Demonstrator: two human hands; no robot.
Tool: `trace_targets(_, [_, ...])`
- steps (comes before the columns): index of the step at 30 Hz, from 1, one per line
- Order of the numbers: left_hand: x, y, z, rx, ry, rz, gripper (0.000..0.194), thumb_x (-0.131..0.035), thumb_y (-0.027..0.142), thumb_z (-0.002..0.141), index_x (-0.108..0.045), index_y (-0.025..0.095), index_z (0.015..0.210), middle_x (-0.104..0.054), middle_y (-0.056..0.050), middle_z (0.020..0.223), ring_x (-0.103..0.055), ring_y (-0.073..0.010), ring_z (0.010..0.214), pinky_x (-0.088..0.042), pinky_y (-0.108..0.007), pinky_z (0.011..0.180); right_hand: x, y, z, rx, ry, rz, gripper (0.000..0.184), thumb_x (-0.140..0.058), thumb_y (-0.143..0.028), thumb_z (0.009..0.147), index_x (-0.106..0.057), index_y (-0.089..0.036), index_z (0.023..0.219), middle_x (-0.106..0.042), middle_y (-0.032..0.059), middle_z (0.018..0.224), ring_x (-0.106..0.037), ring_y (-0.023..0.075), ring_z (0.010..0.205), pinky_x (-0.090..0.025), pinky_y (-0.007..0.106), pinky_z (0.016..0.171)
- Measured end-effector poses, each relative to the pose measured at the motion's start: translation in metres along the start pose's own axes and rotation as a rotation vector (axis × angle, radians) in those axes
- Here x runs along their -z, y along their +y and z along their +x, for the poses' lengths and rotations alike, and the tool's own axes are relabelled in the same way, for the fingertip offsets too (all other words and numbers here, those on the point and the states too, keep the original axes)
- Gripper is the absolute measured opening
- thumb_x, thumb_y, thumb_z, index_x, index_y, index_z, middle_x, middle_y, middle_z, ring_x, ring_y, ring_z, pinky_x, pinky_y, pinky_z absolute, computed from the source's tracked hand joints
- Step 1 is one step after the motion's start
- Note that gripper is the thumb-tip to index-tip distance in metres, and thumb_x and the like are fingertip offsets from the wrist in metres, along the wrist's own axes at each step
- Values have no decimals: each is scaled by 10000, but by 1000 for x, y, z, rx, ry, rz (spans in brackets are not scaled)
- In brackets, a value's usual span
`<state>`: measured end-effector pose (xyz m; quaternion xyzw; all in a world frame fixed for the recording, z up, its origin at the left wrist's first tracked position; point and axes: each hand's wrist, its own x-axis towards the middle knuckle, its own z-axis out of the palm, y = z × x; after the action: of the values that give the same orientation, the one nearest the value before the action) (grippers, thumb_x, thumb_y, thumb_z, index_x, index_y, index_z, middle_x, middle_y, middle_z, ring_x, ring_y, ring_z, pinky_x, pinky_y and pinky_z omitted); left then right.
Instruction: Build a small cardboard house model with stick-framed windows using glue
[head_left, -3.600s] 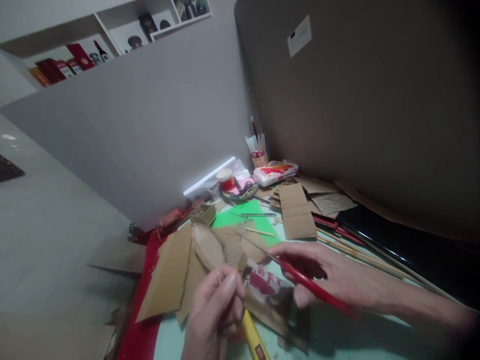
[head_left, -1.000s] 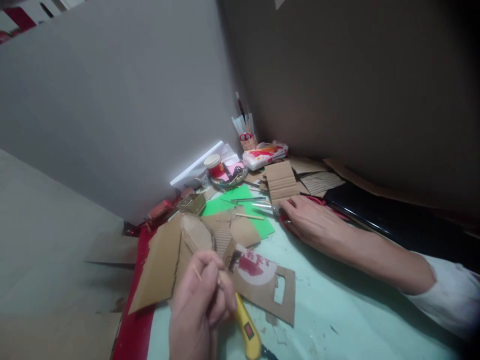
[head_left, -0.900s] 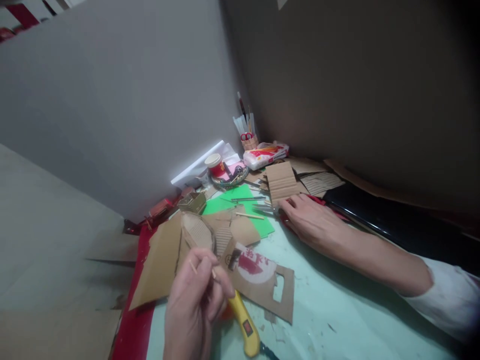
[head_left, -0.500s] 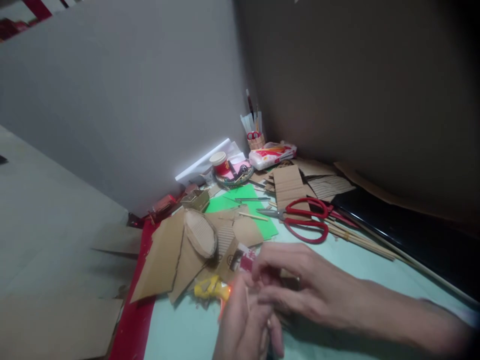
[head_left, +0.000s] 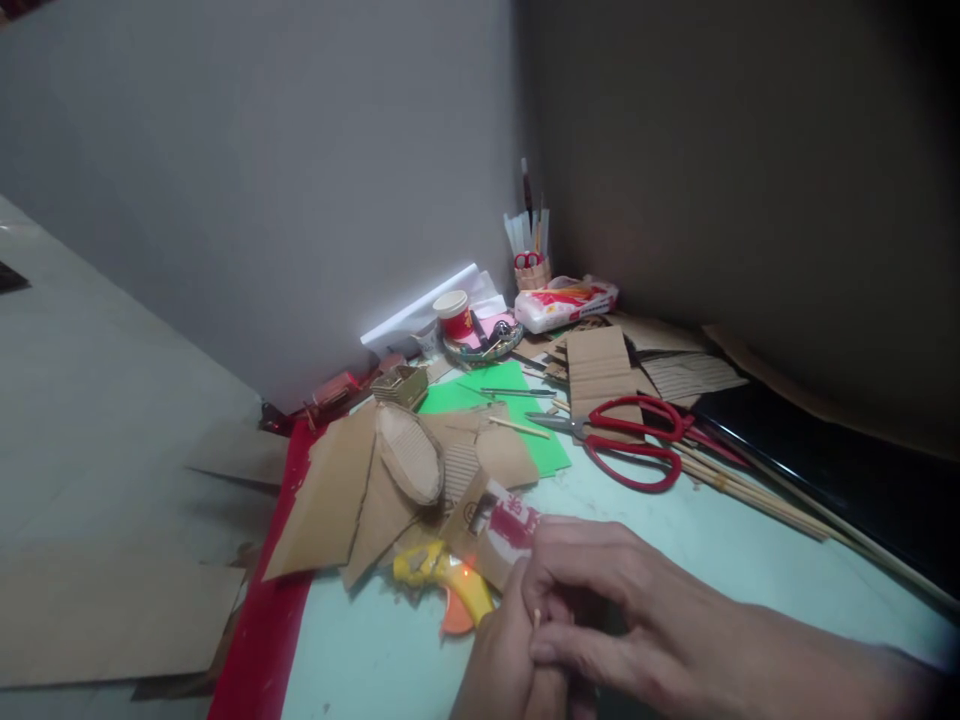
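My left hand [head_left: 506, 655] and my right hand [head_left: 626, 590] are closed together low in the view. A thin pale edge [head_left: 536, 620] shows between the fingers of both; the rest of what they hold is hidden. Just left of my hands lies a yellow glue gun [head_left: 465, 585] with an orange trigger and a small lit red light. Behind it, a cardboard piece with red print [head_left: 506, 520] lies partly covered by my right hand. An oval cardboard shape with a raised rim [head_left: 410, 455] rests farther back on flat cardboard sheets [head_left: 322, 500].
Red-handled scissors [head_left: 637, 470] lie beyond my right hand, beside thin wooden sticks [head_left: 757, 495] and a black glossy object [head_left: 825, 480]. Green paper [head_left: 555, 455] is under a pale stick. A red cup [head_left: 454, 320], a tissue pack [head_left: 566, 303] and a brush holder [head_left: 532, 275] stand near the walls.
The view has shifted a little, so the table things appear farther right. My hands have drawn closer together and slightly right, uncovering more of the glue gun and the printed cardboard.
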<state>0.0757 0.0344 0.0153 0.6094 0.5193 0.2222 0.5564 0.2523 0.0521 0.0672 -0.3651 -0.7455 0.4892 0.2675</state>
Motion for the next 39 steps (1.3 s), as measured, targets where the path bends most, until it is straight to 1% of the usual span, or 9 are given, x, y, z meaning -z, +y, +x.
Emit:
trace_targets(3, [3,7,-4,-7,-11,38,261,-494,409,986,-604,199,1096,-579,19,680,-566,-177,612,-393,-307,598,4,6,1,48,6,121,206,-638,-248,954,-601,-198,757,-627,8,829,-569,177,803,-430,287,750])
trace_targets(7, [3,19,-11,81,-86,-143,210,-584,431,926,-535,229,958,-497,73,526,-388,-125,510,-302,-264,528,24,22,13,33,221,354,274,-665,-434,942,-611,-207,797,-557,-20,748,-510,155,697,-373,271,629])
trace_targets(11, [6,20,-16,112,-123,-495,448,-759,596,819,-469,255,787,-568,63,494,-321,-69,425,-203,-233,468,30,39,25,-39,373,430,335,-699,-510,893,-573,-208,821,-502,-49,720,-465,135,656,-363,274,634])
trace_targets(16, [26,4,-19,113,-112,-776,447,-894,480,702,-530,220,694,-587,35,461,-356,-48,386,-190,-202,427,13,53,40,-94,260,365,332,-683,-476,961,-654,-167,845,-654,6,815,-618,170,742,-499,331,726])
trace_targets(19, [45,1,-21,87,-68,-849,459,-926,411,635,-505,232,668,-475,100,430,-240,-38,356,-174,-181,375,7,59,48,-99,203,282,281,-690,-407,993,-674,-159,861,-680,-1,844,-657,172,766,-549,353,756])
trace_targets(23, [61,2,-24,29,13,-899,390,-930,373,702,-573,217,721,-338,142,471,-102,-20,390,-153,-130,357,5,64,55,-131,159,205,271,-669,-394,1020,-688,-149,905,-677,-13,815,-664,158,718,-569,327,701])
trace_targets(27, [60,1,-25,-25,115,-893,249,-766,415,897,-707,188,812,-236,142,456,-87,-32,395,-195,-125,354,1,65,56,-146,151,178,263,-677,-373,1018,-676,-149,881,-669,-16,810,-663,155,720,-572,323,700])
trace_targets(30, [55,-1,-23,-47,229,-869,246,-684,371,958,-738,165,835,-300,125,431,-96,-30,389,-186,-126,344,0,65,56,-169,140,209,261,-686,-363,1012,-669,-149,862,-651,-27,779,-640,141,675,-556,295,651])
trace_targets(39, [59,6,-23,-2,302,-839,236,-895,341,764,-729,174,772,-651,29,601,-397,-8,356,-280,-108,369,19,39,44,-168,309,553,402,-806,-526,819,-692,-143,778,-603,-3,675,-517,114,588,-380,241,526])
